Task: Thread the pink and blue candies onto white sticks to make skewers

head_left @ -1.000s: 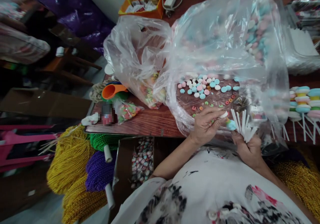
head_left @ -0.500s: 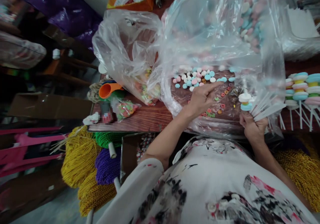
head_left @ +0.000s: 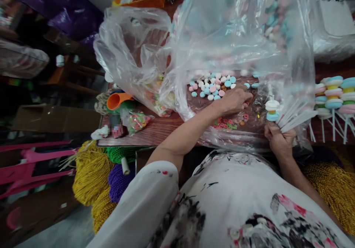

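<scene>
Fingers bent downward, my left hand reaches over the brown tabletop among the small discs and rings; whatever is between its fingertips is hidden. Just beyond it lie blue, pink and white discs that look like candy. Small coloured rings are scattered nearer the table edge. My right hand is closed around a fan of thin white sticks. Above its thumb stands a stack of discs, white over yellow over blue, upright.
A large clear bag of discs covers the back of the work area. Another clear bag lies to its left. Finished-looking disc stacks on sticks stand at right. An orange scoop and small ring packet sit at left.
My left hand has shifted right and slightly away from me, its extended index finger now bent down. My right hand stays with the sticks. The view has swung slightly.
</scene>
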The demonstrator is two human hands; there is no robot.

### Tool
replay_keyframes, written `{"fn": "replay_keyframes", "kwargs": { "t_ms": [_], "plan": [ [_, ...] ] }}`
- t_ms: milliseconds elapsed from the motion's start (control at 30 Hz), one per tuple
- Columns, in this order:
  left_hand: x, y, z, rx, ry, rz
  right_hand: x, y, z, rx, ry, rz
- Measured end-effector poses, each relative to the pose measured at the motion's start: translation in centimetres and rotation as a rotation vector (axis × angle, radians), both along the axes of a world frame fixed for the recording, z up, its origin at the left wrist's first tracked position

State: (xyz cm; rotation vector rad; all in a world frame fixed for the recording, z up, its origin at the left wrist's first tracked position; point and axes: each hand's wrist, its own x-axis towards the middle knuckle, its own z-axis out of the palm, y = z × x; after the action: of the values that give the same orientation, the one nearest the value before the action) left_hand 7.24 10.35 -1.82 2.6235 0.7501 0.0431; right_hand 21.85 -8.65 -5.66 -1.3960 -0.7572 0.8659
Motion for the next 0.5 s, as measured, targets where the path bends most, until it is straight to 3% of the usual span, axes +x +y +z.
{"fn": "replay_keyframes", "kwargs": {
  "t_ms": [133,300,400,500],
  "plan": [
    [-0.9,-0.9,0.0,-0.071,-0.235,0.042,0.1,-0.2,-0.2,0.014,-0.024,-0.001],
    [-4.1,-3.7,0.5,-0.54,-0.858,0.435,0.7,-1.0,-0.2,0.034,-0.314,0.104],
    [-5.7,-5.5,1.2,-0.737,-1.06,0.566,0.7,-1.4,1.0,0.069,-0.522,0.21],
    [-6.5,-6.8,1.3,-0.795,-1.125,0.609,0.0,-0.9,2.6,0.086,-0.592,0.26]
  ]
}}
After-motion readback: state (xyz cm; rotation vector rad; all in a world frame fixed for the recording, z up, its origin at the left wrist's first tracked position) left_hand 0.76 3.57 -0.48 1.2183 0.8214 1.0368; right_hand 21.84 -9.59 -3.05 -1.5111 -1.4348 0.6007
